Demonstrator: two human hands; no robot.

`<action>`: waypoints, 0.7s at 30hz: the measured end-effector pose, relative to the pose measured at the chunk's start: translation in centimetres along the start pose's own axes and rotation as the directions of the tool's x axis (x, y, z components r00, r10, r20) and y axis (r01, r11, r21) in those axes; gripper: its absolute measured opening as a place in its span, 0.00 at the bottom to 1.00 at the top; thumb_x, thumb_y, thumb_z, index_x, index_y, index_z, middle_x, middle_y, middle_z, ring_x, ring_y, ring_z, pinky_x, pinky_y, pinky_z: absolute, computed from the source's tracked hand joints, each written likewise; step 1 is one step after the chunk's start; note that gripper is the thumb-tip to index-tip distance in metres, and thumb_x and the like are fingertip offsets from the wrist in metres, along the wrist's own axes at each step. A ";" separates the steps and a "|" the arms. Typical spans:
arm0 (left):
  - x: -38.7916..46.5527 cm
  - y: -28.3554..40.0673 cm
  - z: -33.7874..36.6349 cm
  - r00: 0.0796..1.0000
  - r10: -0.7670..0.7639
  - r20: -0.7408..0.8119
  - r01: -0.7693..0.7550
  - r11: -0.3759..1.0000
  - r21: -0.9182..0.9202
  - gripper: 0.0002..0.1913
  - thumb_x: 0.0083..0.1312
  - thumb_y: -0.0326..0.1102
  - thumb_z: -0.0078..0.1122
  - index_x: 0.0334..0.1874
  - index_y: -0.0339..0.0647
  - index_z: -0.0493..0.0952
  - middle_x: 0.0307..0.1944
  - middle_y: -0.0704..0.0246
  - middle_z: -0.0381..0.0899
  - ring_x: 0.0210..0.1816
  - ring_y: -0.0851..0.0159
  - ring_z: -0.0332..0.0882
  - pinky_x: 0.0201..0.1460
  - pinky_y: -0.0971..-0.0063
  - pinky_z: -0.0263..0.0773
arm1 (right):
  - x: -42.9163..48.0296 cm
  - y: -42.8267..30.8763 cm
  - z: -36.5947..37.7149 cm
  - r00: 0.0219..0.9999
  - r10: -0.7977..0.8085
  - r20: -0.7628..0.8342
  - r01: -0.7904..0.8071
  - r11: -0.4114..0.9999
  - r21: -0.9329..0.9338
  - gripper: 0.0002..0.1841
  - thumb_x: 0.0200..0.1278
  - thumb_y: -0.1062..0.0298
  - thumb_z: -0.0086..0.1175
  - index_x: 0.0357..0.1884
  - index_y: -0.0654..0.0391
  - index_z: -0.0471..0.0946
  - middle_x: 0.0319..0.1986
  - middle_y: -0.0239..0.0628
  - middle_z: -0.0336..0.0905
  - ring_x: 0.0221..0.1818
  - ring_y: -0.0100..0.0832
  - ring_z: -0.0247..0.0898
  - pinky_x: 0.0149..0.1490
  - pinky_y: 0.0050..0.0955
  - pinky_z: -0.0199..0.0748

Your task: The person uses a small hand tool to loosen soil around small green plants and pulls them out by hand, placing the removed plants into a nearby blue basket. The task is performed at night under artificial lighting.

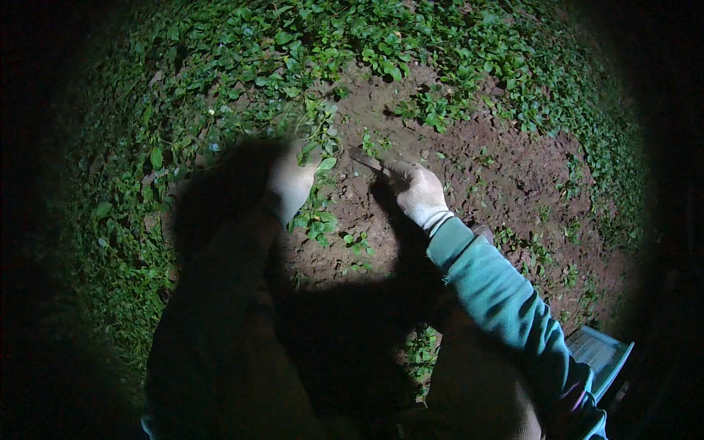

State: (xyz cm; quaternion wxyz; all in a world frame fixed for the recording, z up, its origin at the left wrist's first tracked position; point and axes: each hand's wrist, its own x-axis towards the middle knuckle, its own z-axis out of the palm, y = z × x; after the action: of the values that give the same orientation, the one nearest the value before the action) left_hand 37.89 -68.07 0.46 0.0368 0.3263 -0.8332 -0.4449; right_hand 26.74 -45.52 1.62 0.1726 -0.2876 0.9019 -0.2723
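My right hand (415, 184), in a pale knit glove, grips a short flat-bladed tool, probably a knife (364, 158). Its blade points left, low over the brown soil, and the handle is hidden in the fist. Left of the blade tip, my left hand (294, 179) wears a similar glove and holds leafy green stems (320, 129). Shadow covers the left wrist and forearm, and the fingers are partly hidden by leaves. Small sprigs (358, 243) grow from the soil below the blade.
Dense low leafy plants (264, 49) cover the ground ahead and to the left. Rough soil (517, 170) with scattered seedlings lies to the right. A light-blue plastic basket (604, 352) stands beside my right sleeve. Darkness surrounds the lit circle.
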 end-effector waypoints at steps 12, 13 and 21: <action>1.1 -1.7 -1.0 0.996 0.050 0.070 -0.064 0.976 0.207 0.18 0.60 0.40 0.62 0.49 0.37 0.80 0.41 0.51 0.82 0.44 0.48 0.81 0.47 0.61 0.74 | 0.0 -1.9 0.3 0.998 -0.031 0.059 0.034 0.998 -0.050 0.19 0.55 0.69 0.54 0.51 0.47 0.80 0.41 0.49 0.78 0.43 0.51 0.76 0.48 0.44 0.75; 1.1 -1.6 -0.9 0.996 0.050 0.073 -0.066 0.971 0.229 0.18 0.60 0.41 0.62 0.48 0.37 0.80 0.41 0.52 0.82 0.44 0.48 0.81 0.47 0.61 0.74 | 0.3 -2.1 0.9 0.998 -0.004 0.067 0.009 0.998 -0.070 0.20 0.55 0.69 0.54 0.52 0.47 0.80 0.42 0.49 0.78 0.44 0.51 0.76 0.49 0.43 0.74; 1.3 -0.9 -1.8 0.977 -0.083 0.195 0.049 0.984 0.173 0.21 0.60 0.47 0.62 0.48 0.37 0.80 0.41 0.53 0.83 0.44 0.47 0.80 0.50 0.61 0.74 | 0.5 -1.5 1.8 0.997 0.058 0.045 -0.055 0.996 -0.065 0.19 0.55 0.67 0.54 0.51 0.49 0.81 0.43 0.51 0.79 0.43 0.51 0.77 0.48 0.44 0.75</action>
State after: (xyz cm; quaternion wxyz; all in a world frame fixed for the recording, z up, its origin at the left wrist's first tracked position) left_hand 37.93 -70.43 0.54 -0.0900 0.3090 -0.8557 -0.4051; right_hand 27.79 -47.59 1.02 0.1923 -0.2736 0.9135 -0.2316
